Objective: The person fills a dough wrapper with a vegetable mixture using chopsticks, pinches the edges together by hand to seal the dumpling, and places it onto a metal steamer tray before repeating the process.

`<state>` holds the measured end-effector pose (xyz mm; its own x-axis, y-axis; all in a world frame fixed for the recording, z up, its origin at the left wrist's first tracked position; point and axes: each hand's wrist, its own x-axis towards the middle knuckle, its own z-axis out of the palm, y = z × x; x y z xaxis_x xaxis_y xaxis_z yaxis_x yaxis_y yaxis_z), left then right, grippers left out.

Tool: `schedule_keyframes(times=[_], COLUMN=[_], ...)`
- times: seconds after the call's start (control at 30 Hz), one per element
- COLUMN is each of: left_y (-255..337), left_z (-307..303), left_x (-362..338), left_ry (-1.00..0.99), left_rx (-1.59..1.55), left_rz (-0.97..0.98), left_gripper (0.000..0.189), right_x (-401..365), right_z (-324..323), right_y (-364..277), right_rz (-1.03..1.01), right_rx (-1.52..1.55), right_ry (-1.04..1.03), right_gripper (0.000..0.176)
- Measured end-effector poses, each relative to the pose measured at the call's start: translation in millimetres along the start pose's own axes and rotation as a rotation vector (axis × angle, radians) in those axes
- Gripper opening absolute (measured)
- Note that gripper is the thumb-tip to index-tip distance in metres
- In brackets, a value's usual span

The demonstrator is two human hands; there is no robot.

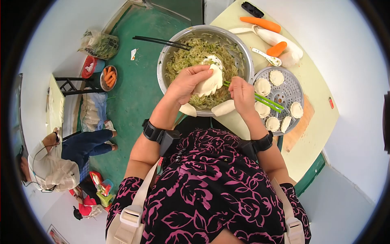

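Note:
My left hand (186, 84) is closed on a pale dough wrapper (209, 83), held above the large metal basin (162, 77). Shredded green vegetable filling (178, 65) lies in the basin. A white round thing (213, 61) with green bits shows just beyond the wrapper; I cannot make out what it is. My right hand (242, 95) grips green chopsticks (269, 101), their tips by the wrapper and their back ends over the steamer tray. Two pale, dough-like pieces (223, 107) sit at the basin's near rim. Black chopsticks (160, 42) lean across its far left rim.
Right of the basin, the perforated metal steamer tray (287, 83) carries several dumplings (262, 86). Carrots (260, 23), a white radish (272, 37) and a white spoon (266, 56) lie behind it. A wooden board (300, 129) is partly under the tray. Another person (57, 162) is at far left.

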<state>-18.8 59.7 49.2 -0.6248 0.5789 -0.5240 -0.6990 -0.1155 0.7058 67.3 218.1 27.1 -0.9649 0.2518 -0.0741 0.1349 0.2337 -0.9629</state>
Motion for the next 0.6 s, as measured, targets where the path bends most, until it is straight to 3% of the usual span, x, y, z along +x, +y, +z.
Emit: schedule_keyframes(times=[0.27,0.6], left_y=[-6.1,-10.7], left_z=[1.0,2.9], left_x=[-2.1,-2.1], left_ry=[-0.023,-0.012], left_rx=[0.014,0.213], left_rz=[-0.016,0.116], left_gripper=[0.026,0.033], right_x=[-0.5,0.5], right_z=[8.9,13.8], right_y=[1.4,-0.6], right_rz=[-0.256,-0.232], right_rx=[-0.152,-0.139], right_ry=[-0.026,-0.043], right_gripper=[0.029,0.030])
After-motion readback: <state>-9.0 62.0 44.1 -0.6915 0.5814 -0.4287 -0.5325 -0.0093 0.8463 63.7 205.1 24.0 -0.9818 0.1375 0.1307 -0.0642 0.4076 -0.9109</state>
